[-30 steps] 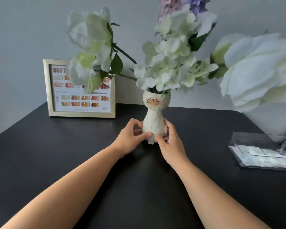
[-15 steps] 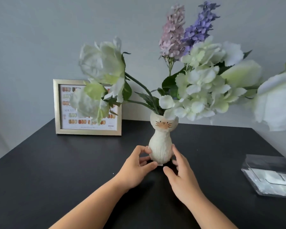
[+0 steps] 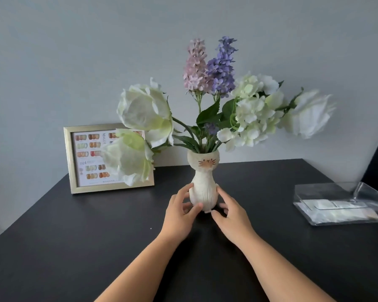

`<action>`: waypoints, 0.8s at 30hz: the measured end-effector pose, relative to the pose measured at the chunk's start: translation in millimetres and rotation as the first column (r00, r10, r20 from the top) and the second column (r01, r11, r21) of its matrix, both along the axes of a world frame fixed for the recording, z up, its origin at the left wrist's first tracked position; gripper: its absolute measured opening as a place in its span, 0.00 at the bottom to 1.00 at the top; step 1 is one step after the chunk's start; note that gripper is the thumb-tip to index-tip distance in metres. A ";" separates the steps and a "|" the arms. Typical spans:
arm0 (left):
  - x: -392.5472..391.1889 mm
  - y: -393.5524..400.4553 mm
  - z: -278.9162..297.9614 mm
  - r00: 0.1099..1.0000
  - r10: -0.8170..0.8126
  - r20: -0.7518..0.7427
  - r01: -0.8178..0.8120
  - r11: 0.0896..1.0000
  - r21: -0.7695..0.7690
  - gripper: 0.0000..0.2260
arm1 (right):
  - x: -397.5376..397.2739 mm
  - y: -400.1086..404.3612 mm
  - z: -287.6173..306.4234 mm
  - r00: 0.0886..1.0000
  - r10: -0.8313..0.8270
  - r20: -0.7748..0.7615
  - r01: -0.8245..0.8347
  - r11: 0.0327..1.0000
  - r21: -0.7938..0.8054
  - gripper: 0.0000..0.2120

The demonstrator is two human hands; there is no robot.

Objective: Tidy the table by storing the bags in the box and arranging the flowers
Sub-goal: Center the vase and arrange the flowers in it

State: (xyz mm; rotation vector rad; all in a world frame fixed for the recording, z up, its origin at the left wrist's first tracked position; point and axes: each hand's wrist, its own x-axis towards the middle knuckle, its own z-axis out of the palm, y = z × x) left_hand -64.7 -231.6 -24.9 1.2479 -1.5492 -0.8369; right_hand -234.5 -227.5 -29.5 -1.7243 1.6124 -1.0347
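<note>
White cat-faced vase [image 3: 203,188], white, pink and purple flowers [image 3: 218,99], black table [image 3: 74,247].

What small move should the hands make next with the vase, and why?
Probably let go of the vase and draw both hands back. It stands upright on the table with the flowers in it, the bags already lie in the box, and the left hand and right hand only cup its base.
</note>
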 end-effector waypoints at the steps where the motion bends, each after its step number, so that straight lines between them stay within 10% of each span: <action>1: -2.0 -0.3 0.5 1.000 0.010 0.000 -0.010 1.000 -0.008 0.25 | -0.4 -0.1 1.5 1.000 -0.024 0.005 0.024 1.000 -0.001 0.35; 24: 1.1 -39.1 -7.2 0.999 -0.030 -0.026 0.032 0.997 0.070 0.28 | 21.5 -37.4 0.0 0.981 -0.076 -0.179 0.071 0.997 -0.036 0.38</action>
